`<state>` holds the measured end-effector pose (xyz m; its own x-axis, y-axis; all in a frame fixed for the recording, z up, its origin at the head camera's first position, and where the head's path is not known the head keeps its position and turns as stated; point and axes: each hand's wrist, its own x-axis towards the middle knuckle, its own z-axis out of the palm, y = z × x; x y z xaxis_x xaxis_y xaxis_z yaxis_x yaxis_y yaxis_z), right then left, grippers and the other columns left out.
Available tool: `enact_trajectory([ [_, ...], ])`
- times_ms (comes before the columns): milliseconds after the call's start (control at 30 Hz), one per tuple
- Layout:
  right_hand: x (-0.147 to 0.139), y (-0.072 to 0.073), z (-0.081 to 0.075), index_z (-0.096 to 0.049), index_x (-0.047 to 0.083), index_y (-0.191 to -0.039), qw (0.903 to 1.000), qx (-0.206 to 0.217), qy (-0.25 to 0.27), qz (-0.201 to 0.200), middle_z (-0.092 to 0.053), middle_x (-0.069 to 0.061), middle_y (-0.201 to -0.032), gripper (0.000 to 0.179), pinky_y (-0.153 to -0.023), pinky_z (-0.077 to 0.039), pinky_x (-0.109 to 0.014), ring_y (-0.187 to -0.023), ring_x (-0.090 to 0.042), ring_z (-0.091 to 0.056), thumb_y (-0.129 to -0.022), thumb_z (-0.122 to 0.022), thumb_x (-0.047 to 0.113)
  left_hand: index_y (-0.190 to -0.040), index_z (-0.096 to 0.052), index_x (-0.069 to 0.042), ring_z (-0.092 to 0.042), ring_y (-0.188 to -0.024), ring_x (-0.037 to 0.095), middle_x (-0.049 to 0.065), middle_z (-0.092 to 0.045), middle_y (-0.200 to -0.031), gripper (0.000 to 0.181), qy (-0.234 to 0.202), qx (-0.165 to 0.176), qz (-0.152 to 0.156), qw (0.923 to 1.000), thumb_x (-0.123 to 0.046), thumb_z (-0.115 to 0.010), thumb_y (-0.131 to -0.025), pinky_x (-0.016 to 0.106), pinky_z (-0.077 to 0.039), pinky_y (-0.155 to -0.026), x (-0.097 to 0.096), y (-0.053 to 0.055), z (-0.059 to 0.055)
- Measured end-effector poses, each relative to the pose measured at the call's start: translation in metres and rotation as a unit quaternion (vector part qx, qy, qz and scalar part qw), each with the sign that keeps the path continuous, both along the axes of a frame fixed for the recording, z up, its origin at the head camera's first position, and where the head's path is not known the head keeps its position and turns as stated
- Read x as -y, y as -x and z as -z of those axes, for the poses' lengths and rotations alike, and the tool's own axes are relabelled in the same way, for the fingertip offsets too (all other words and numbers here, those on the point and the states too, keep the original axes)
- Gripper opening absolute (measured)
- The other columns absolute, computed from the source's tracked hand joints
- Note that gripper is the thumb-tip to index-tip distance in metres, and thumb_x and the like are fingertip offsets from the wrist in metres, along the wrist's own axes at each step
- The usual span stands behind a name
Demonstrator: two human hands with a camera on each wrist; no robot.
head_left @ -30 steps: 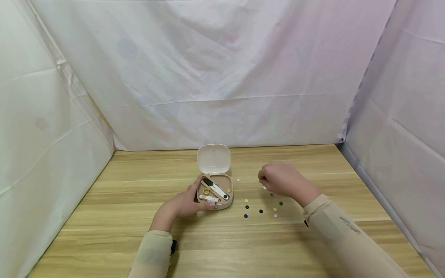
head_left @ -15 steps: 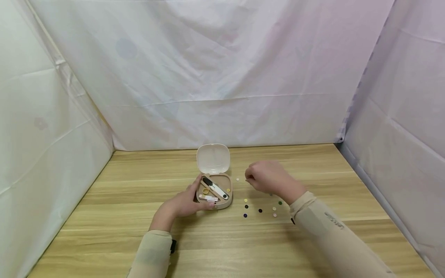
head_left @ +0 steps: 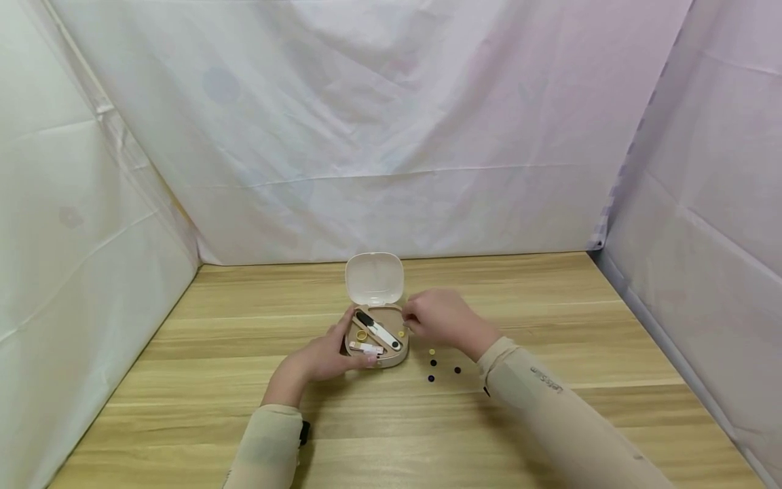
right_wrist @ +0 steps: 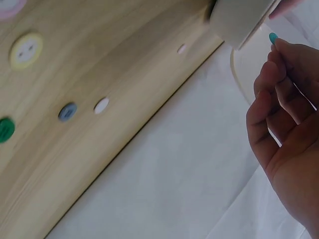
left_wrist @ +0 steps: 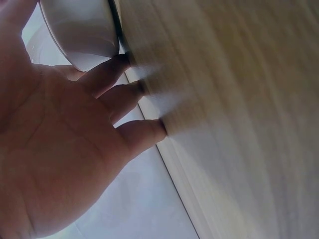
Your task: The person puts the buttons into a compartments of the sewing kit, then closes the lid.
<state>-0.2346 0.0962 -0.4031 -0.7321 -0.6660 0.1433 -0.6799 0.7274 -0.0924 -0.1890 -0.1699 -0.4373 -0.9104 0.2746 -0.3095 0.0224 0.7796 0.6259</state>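
A beige sewing box (head_left: pixel 393 361) stands on the table with its lid (head_left: pixel 375 278) raised. My left hand (head_left: pixel 326 356) grips its left and front sides between thumb and index finger; in the left wrist view the other fingers (left_wrist: pixel 142 134) rest on the wood. My right hand (head_left: pixel 442 318) hovers at the box's right rim, pinching a small turquoise button (right_wrist: pixel 273 38) between its fingertips. Inside lie black-and-white thread snips (head_left: pixel 379 331), a yellow ring (head_left: pixel 362 335), a pale printed strip (head_left: pixel 366 348) and a yellow button (head_left: pixel 401 333).
Loose buttons lie right of the box, among them a yellow one (head_left: pixel 432 352), a navy one (head_left: pixel 431 378) and a dark one (head_left: pixel 457 370). The right wrist view adds a green button (right_wrist: pixel 6 129), a grey-blue button (right_wrist: pixel 67 111) and a white button (right_wrist: pixel 101 105). A white curtain (head_left: pixel 391 170) stands behind the table.
My right hand has moved left from above the scattered buttons to the box's right rim, carrying the turquoise button. The left hand and the box have stayed in place.
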Motion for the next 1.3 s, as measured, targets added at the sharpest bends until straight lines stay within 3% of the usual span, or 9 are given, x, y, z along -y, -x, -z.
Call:
enact_trajectory([
  [500,0.015,0.008,0.012,-0.069,0.023,-0.070,0.9999,-0.007,-0.014,0.006,-0.060,0.010,-0.069,0.024,-0.054,-0.041,-0.028,-0.060,-0.008,-0.047,-0.093,-0.071,0.016,-0.173,0.000,-0.030,-0.040,-0.154,0.049,0.022,-0.021,-0.177,0.122,0.007,0.000,0.000,1.0000,-0.067,-0.078,-0.088,0.065,-0.038,-0.123,0.000,0.000,-0.001],
  [1033,0.027,0.014,0.004,-0.074,0.023,-0.070,0.9981,0.036,-0.047,0.020,-0.064,0.010,-0.067,0.026,-0.060,-0.050,-0.031,-0.064,-0.009,-0.054,-0.096,-0.077,0.021,-0.173,0.000,-0.032,-0.039,-0.154,0.051,0.021,-0.022,-0.177,0.120,0.016,-0.001,-0.003,0.9999,-0.069,-0.076,-0.088,0.067,-0.038,-0.123,-0.001,-0.003,-0.004],
  [1300,0.025,0.016,0.003,-0.066,0.022,-0.066,0.9974,0.045,-0.047,0.030,-0.058,0.008,-0.063,0.032,-0.057,-0.042,-0.028,-0.059,-0.010,-0.049,-0.097,-0.071,0.017,-0.173,-0.001,-0.029,-0.039,-0.154,0.051,0.020,-0.022,-0.177,0.120,0.019,0.000,-0.004,0.9998,-0.069,-0.076,-0.088,0.067,-0.038,-0.122,0.000,-0.003,-0.003],
])
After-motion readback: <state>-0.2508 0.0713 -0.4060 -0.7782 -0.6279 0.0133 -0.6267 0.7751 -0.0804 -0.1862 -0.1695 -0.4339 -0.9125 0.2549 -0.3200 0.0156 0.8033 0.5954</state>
